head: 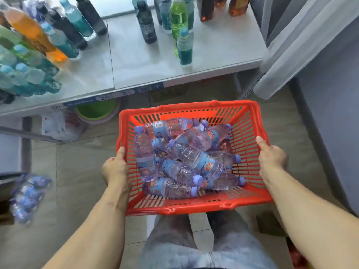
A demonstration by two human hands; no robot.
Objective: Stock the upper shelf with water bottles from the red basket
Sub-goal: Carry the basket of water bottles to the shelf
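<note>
A red basket (194, 207) hangs in front of me above the floor, held by both sides. Inside it lie several small clear water bottles (186, 158) with purple caps and blue labels, piled on their sides. My left hand (115, 167) grips the basket's left rim, thumb on top. On the right rim my right hand (271, 156) holds on the same way. Just beyond the basket is the grey shelf (147, 61), with a bare stretch in its middle and front.
Coloured drink bottles (58, 39) crowd the shelf's left side, and more bottles (174, 22) stand at its back and right. A wrapped pack of water bottles (27, 197) lies on the floor at left. A green bowl (96, 110) and a plastic bag sit under the shelf. A grey curtain (303, 39) hangs at right.
</note>
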